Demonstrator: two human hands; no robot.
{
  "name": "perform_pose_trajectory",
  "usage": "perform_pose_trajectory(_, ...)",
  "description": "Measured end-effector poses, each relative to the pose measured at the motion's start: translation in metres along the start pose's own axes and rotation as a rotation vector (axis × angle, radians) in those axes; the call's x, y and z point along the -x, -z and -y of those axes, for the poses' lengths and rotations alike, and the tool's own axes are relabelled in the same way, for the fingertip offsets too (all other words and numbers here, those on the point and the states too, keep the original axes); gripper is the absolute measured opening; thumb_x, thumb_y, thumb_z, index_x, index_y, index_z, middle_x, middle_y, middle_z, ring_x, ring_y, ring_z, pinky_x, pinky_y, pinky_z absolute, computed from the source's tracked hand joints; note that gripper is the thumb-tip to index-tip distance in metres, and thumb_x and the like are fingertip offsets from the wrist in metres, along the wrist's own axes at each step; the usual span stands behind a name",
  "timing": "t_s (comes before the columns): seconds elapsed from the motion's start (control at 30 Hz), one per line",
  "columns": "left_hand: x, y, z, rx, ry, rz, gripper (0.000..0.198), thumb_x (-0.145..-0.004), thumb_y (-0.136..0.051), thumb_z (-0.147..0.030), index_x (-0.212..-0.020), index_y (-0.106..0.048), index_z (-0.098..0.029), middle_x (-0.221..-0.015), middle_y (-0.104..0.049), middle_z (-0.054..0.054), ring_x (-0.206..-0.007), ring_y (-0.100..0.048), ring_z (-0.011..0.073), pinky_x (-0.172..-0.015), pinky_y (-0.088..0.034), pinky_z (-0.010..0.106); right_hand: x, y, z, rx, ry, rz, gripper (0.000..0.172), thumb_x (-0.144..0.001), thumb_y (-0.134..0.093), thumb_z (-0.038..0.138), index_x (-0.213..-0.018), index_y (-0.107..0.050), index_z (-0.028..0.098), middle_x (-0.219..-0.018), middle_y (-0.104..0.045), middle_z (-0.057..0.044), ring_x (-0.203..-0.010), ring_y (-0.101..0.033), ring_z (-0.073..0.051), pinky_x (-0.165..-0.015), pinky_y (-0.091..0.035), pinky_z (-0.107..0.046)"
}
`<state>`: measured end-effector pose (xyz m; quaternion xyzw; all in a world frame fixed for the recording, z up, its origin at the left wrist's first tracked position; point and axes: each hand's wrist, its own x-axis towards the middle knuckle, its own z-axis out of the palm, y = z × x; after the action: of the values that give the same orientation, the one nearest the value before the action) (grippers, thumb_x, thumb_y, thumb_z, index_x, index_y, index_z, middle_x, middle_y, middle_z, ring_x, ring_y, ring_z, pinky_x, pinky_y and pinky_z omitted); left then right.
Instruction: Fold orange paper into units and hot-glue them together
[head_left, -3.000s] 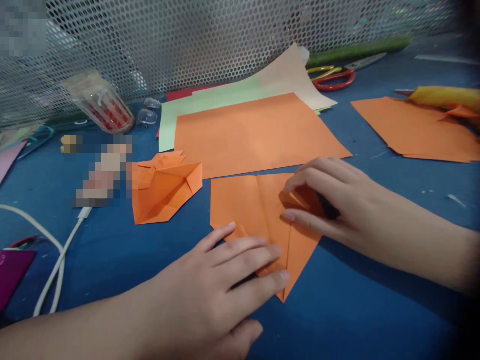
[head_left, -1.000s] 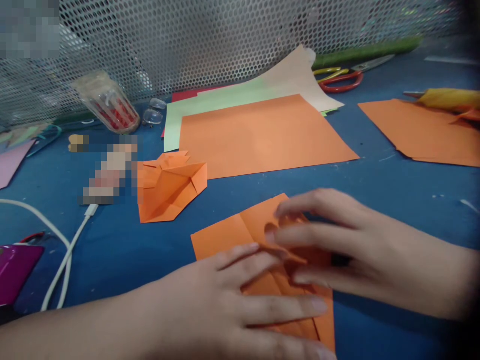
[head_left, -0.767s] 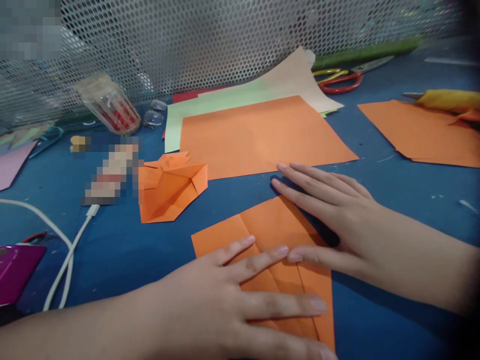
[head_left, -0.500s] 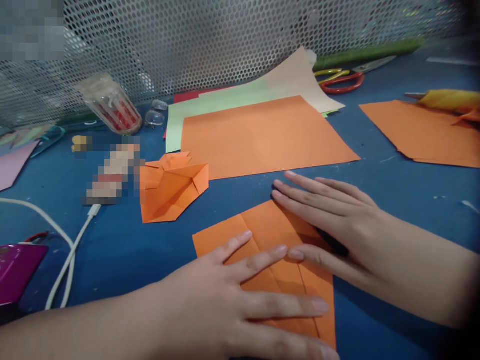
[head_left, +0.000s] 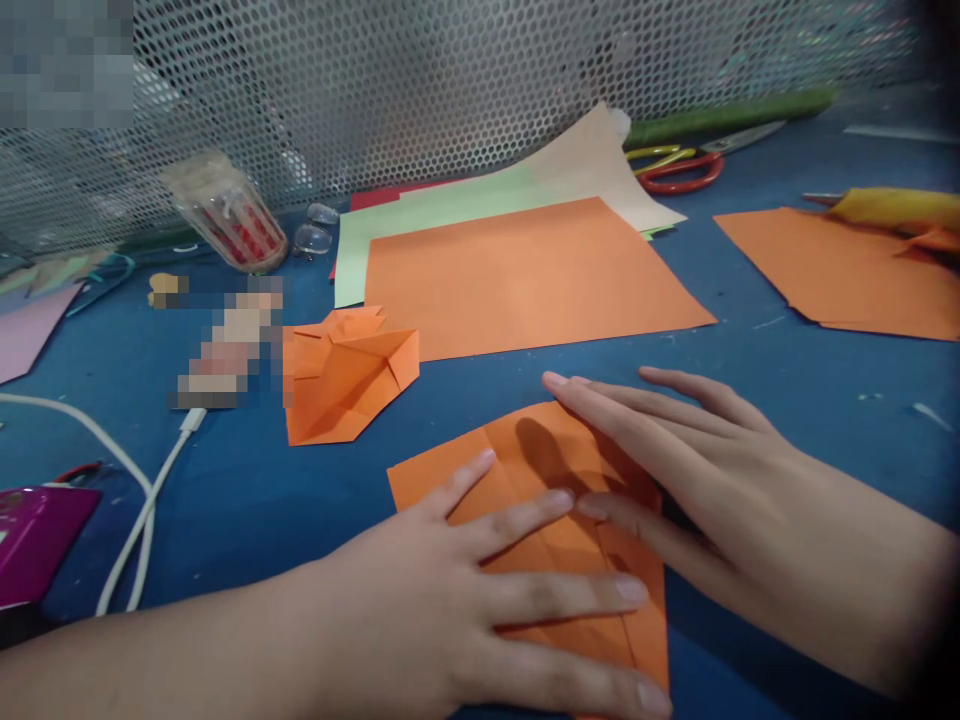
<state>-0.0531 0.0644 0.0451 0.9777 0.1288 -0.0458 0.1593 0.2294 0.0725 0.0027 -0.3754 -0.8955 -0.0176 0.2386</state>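
Note:
An orange sheet of paper (head_left: pixel 525 450) with crease lines and a folded strip lies in front of me on the blue table. My left hand (head_left: pixel 480 600) rests flat across it, fingers spread. On the sheet's right side, my right hand (head_left: pixel 690 470) has its fingers stretched out, with the thumb touching the paper near my left fingertips. The right index finger reaches past the top edge and casts a shadow on the sheet. A folded orange paper piece (head_left: pixel 349 385) sits beyond my left hand.
A flat orange sheet (head_left: pixel 532 280) covers light green paper (head_left: pixel 351 250) at the back. Scissors (head_left: pixel 686 175) and more orange paper (head_left: pixel 855 270) lie right. A jar (head_left: pixel 236 215), a white cable (head_left: pixel 150 540) and a purple object (head_left: pixel 45 545) stand left, before a perforated metal panel (head_left: pixel 420 90).
My right hand has tilted, its index finger lifting over the paper's upper right and its fingers drawing closer together in view. My left hand stays flat in almost the same place.

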Motion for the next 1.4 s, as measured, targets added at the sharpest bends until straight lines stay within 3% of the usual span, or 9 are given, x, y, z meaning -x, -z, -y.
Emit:
perform_pose_trajectory(0.1,0.001,-0.003,-0.001,0.005,0.013,-0.023,0.063,-0.114,-0.058,-0.025,-0.171,-0.049,-0.049,-0.182,-0.033,-0.019,-0.177,-0.020,0.0292,-0.133,-0.034,0.079,0.003,0.002,0.000,-0.069,-0.046,0.003,0.064,-0.119,-0.045,0.029,-0.181,-0.030,0.029,-0.145,-0.079,-0.012,-0.131,-0.078,-0.032,-0.105,-0.064,-0.049)
perform_pose_trajectory(0.37,-0.001,-0.012,0.002,-0.020,-0.005,-0.094,0.062,-0.111,-0.062,-0.030,-0.169,-0.052,-0.051,-0.181,-0.038,-0.018,-0.177,-0.024,0.0311,-0.130,-0.037,0.080,0.006,0.007,0.006,-0.292,-0.164,0.021,0.056,-0.115,-0.049,0.026,-0.170,-0.049,0.037,-0.117,-0.082,-0.005,-0.097,-0.082,-0.022,-0.078,-0.069,-0.031)
perform_pose_trajectory(0.5,-0.002,-0.017,0.002,-0.025,-0.006,-0.105,0.066,-0.107,-0.067,-0.029,-0.168,-0.055,-0.052,-0.178,-0.047,-0.017,-0.176,-0.026,0.0309,-0.134,-0.038,0.073,0.004,0.008,0.000,-0.391,-0.248,-0.042,0.049,-0.115,-0.056,0.037,-0.164,-0.055,0.038,-0.127,-0.080,-0.006,-0.088,-0.083,-0.020,-0.070,-0.070,-0.026)
perform_pose_trajectory(0.73,0.001,-0.020,-0.001,-0.010,0.022,-0.061,0.069,-0.107,-0.065,-0.028,-0.169,-0.051,-0.054,-0.180,-0.045,-0.016,-0.175,-0.032,0.0379,-0.131,-0.033,0.084,-0.004,0.005,-0.015,-0.825,-0.545,0.012,0.059,-0.103,-0.078,0.052,-0.157,-0.064,0.033,-0.110,-0.078,-0.006,-0.074,-0.079,-0.019,-0.066,-0.073,-0.029)
perform_pose_trajectory(0.87,0.004,-0.023,-0.003,-0.014,0.074,-0.134,0.073,-0.103,-0.073,-0.024,-0.165,-0.056,-0.057,-0.166,-0.067,-0.011,-0.163,-0.053,0.0342,-0.138,-0.033,0.071,-0.010,0.008,-0.009,-0.638,-0.343,-0.008,0.024,-0.106,-0.070,0.037,-0.125,-0.083,0.031,-0.092,-0.079,-0.003,-0.071,-0.078,-0.018,-0.063,-0.069,-0.026)
perform_pose_trajectory(1.0,0.006,-0.018,-0.002,-0.048,0.037,-0.247,0.071,-0.099,-0.079,-0.023,-0.162,-0.064,-0.052,-0.142,-0.078,-0.006,-0.135,-0.067,0.0273,-0.138,-0.038,0.052,-0.003,0.007,-0.007,-0.485,-0.063,-0.049,0.032,-0.111,-0.058,0.021,-0.126,-0.083,0.034,-0.115,-0.082,-0.005,-0.092,-0.082,-0.019,-0.085,-0.071,-0.028)
perform_pose_trajectory(1.1,0.007,-0.016,-0.002,-0.071,0.028,-0.271,0.060,-0.106,-0.074,-0.028,-0.162,-0.065,-0.049,-0.133,-0.078,-0.003,-0.125,-0.066,0.0248,-0.131,-0.044,0.043,0.002,0.006,-0.012,-0.498,0.062,0.065,0.036,-0.116,-0.053,0.026,-0.137,-0.081,0.033,-0.136,-0.082,-0.006,-0.119,-0.081,-0.024,-0.104,-0.070,-0.036)
perform_pose_trajectory(1.27,0.007,-0.035,-0.003,-0.124,0.069,-0.417,0.056,-0.110,-0.067,-0.026,-0.161,-0.066,-0.049,-0.121,-0.075,-0.004,-0.114,-0.063,0.0221,-0.131,-0.040,0.039,0.000,0.007,-0.023,-0.509,0.121,0.220,0.039,-0.117,-0.053,0.034,-0.144,-0.081,0.031,-0.149,-0.080,-0.006,-0.136,-0.077,-0.027,-0.112,-0.068,-0.039)
perform_pose_trajectory(1.4,0.010,-0.055,-0.004,-0.248,0.198,-0.440,0.071,-0.107,-0.064,-0.048,-0.174,-0.052,-0.030,-0.145,-0.069,0.008,-0.142,-0.050,0.0352,-0.138,-0.027,0.056,-0.002,0.007,-0.025,-0.505,0.129,0.222,0.040,-0.116,-0.054,0.035,-0.145,-0.080,0.035,-0.143,-0.083,-0.002,-0.132,-0.080,-0.025,-0.109,-0.069,-0.037)
